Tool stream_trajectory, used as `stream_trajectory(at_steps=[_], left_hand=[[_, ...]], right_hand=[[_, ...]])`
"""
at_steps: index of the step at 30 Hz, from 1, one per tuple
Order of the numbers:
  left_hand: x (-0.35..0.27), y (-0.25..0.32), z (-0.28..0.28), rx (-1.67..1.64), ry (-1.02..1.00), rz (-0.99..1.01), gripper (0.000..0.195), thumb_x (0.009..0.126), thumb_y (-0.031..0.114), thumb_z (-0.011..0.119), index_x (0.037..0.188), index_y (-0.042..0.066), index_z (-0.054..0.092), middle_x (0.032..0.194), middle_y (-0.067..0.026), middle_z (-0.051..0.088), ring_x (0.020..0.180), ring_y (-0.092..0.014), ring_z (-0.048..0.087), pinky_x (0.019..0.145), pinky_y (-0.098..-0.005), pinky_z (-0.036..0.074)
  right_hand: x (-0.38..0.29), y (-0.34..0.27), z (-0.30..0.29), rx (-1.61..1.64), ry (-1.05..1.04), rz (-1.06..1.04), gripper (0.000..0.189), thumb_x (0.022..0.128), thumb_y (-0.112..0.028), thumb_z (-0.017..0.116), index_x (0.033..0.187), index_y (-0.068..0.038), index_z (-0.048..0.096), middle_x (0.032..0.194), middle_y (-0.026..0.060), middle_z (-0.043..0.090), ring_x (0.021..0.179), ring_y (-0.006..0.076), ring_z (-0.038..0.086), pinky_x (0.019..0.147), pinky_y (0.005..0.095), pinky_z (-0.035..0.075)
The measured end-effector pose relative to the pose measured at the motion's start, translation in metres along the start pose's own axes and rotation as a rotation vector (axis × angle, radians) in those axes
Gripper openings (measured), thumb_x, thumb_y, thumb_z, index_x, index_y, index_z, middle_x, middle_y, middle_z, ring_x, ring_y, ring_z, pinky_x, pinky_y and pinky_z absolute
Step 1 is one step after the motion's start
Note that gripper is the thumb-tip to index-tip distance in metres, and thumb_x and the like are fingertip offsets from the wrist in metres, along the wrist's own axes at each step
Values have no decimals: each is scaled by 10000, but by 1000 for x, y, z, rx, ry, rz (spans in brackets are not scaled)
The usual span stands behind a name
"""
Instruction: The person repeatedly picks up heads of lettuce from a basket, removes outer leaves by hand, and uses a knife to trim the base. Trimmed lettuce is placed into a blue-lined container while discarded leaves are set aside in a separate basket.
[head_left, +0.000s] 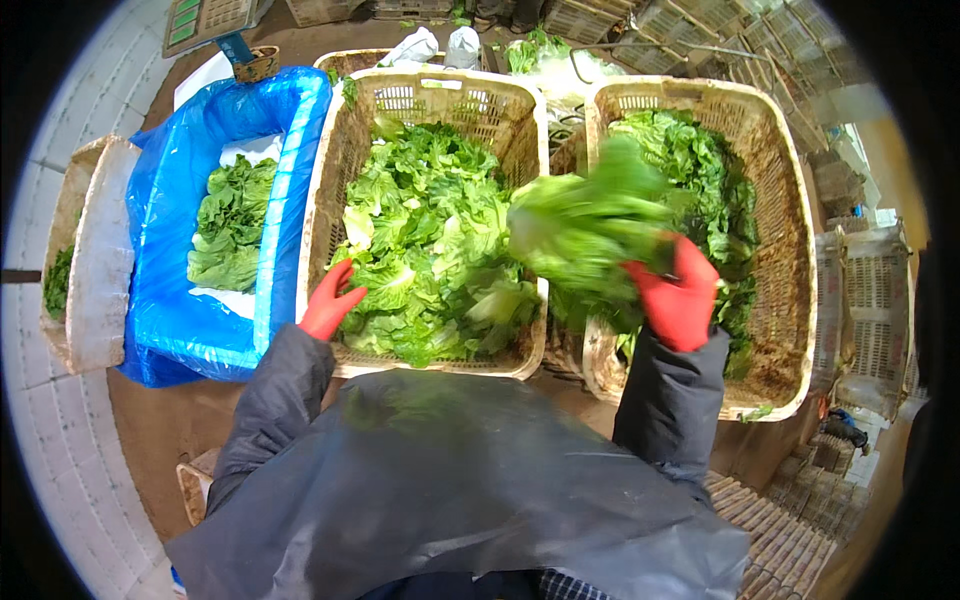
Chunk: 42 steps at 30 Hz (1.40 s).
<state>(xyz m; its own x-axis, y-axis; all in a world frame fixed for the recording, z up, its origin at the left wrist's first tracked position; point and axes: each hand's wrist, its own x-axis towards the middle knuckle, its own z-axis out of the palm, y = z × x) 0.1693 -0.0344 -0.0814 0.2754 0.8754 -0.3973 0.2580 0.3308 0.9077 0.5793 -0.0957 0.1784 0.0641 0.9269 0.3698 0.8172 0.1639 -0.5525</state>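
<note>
Red gloves cover both hands. My right hand (681, 296) grips a leafy green lettuce head (592, 225), blurred by motion, between the middle and right crates. A small dark thing shows at this hand's fingers, too unclear to name. My left hand (330, 300), fingers apart and holding nothing, is at the left side of the middle plastic crate (541, 135). Loose lettuce leaves (427, 225) fill much of that crate's floor. More lettuce (701, 172) lies in the dirt-stained right crate (780, 247), mostly along its left and far parts.
On the left, a crate lined with blue plastic film (165, 225) holds lettuce heads (236, 225) on white paper. Past its far end stands a scale display (210, 22). A white crate (97, 255) is farther left. Stacked crates (874, 300) line the right side.
</note>
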Motion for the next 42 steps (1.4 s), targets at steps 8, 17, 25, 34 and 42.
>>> stream_trajectory(at_steps=[8,17,25,34,42], left_hand=[[8,165,21,-317,106,476,467,906,155,534,1318,-13,389,1243,-155,522,1160,-222,499,1005,-319,363],[-17,265,120,120,-417,719,912,741,173,688,1446,86,115,1386,-178,373,1241,-272,420,998,-329,355],[8,240,79,1451,-332,606,887,651,113,680,1422,206,251,1027,-160,621,868,-338,608,737,-374,493],[15,198,117,-408,-204,450,948,657,169,784,1414,71,223,1360,-110,387,1243,-217,387,1036,-347,307],[19,196,71,563,-387,870,1073,566,157,831,1422,59,193,1382,-153,365,1270,-253,376,1049,-361,299]], right_hand=[[-64,116,86,1987,59,388,457,838,-169,624,1230,14,474,1148,154,577,1004,283,588,874,404,494],[-49,95,57,1162,325,283,570,719,-41,720,1225,9,463,1133,110,578,1010,226,578,886,361,477],[-58,81,9,488,247,356,383,601,43,691,961,-23,578,811,31,582,746,155,555,679,303,465],[-46,50,86,925,-242,887,357,783,-83,670,1123,-36,570,1008,65,649,698,114,599,539,236,442],[-5,20,96,986,-225,426,515,810,-60,648,1293,-61,471,1206,49,565,751,49,532,627,195,430]])
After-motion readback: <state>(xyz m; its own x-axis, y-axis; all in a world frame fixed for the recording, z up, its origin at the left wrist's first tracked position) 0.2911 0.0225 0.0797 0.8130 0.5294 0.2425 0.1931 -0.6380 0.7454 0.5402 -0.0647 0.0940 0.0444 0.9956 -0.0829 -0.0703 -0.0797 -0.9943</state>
